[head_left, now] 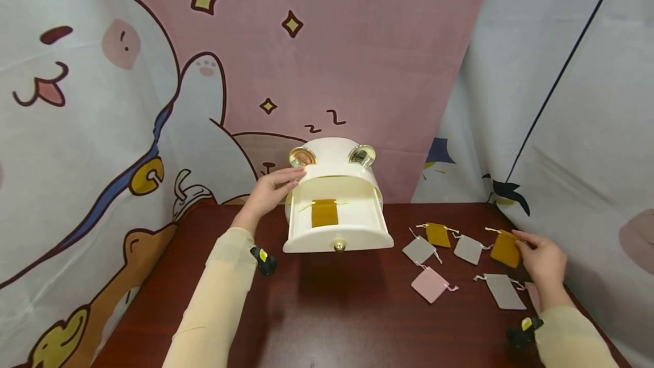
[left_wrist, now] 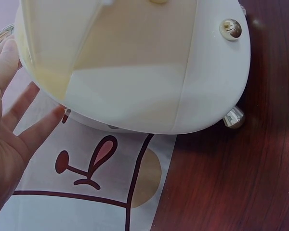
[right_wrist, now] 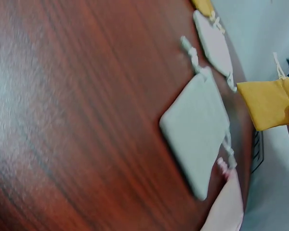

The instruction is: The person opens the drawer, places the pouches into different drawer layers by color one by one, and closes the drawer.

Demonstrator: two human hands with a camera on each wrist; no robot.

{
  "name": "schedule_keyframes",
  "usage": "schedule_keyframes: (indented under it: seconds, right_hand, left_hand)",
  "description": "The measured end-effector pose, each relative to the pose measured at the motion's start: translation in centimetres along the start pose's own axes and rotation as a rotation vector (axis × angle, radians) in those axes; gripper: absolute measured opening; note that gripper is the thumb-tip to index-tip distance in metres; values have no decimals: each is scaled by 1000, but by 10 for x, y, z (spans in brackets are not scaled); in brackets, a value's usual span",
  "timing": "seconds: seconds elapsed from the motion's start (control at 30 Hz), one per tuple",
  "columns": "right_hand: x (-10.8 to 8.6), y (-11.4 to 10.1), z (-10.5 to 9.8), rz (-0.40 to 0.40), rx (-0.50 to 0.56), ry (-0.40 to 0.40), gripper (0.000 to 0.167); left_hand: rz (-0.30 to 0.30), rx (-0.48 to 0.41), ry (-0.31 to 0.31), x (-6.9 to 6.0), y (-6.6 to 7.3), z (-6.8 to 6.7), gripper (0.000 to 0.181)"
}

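Slightly aslant, the held mustard pouch point(head_left: 505, 250) points mouth-first toward the backdrop point(head_left: 368, 61).

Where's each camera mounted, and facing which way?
Head: worn there, looks forward and down at the white drawer box; left hand, right hand, sleeves show.
Left wrist: worn there, sees the box close up; part of left hand shows.
Right wrist: worn there, sees pouches; part of right hand shows.
Head and right wrist share the held yellow pouch.
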State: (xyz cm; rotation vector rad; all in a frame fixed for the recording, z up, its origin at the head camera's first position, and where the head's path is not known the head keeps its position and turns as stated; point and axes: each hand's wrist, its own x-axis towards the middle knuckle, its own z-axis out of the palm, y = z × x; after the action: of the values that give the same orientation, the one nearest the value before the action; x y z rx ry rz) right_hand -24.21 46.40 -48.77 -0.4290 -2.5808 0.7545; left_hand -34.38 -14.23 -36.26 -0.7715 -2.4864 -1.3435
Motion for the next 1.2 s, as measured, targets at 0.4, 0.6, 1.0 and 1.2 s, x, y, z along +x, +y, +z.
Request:
schedule_keyframes:
  seconds: [0.4,0.6,1.0,1.2]
  right_hand:
    - [-1,-52,6,-113,86,-5,28]
    - [-3,-77,13,-189,109,-23,26]
    - [-12,-132,23,-297,198,-65,24]
    - [-15,-160,21,-359,243,-28,21]
  left_hand:
    - [-16,-5,3,-1,3,0,33]
    - [-24,-9,4,-1,3,1,33]
    - [-29,-25,-2,0,3,0,33]
    - [-30,-18,0,0,2,0,33]
